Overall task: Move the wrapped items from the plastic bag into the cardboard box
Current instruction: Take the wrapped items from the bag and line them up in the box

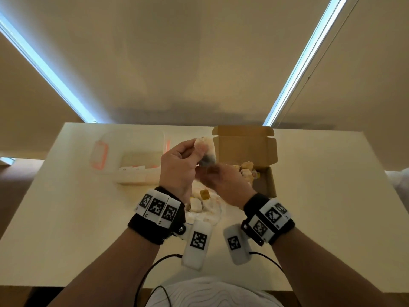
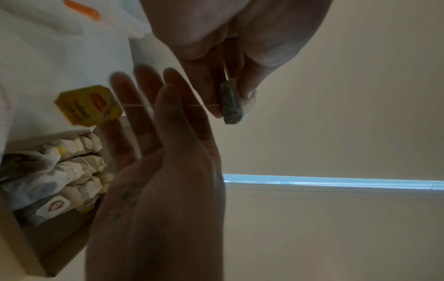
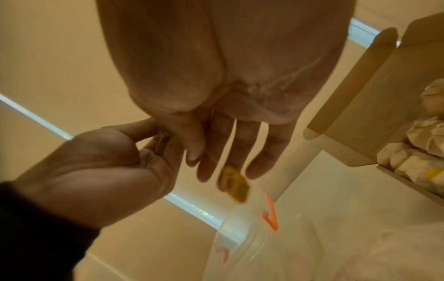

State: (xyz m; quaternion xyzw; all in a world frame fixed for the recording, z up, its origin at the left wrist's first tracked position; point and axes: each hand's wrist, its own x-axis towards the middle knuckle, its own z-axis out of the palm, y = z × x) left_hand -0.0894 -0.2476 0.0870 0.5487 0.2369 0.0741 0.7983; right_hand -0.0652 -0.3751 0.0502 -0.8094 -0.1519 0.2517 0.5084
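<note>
My left hand (image 1: 195,151) is raised over the table and pinches a tea bag (image 1: 207,149) between thumb and fingers; in the left wrist view the tea bag (image 2: 230,108) is dark at its edge. Its string runs across the straight fingers of my right hand (image 2: 153,106) to a yellow tag (image 2: 87,105). The right hand (image 1: 219,177) is just below and right of the bag, and the tag (image 3: 234,183) hangs past its fingertips. The cardboard box (image 1: 243,144) lies open at the right with several wrapped items (image 1: 247,169) inside. The clear plastic bag (image 1: 130,151) lies at the left.
Several loose wrapped items (image 1: 198,201) lie on the white table (image 1: 321,196) between my wrists and the box. The box lid (image 1: 242,130) stands up at the back. A cream blind hangs behind the table's far edge.
</note>
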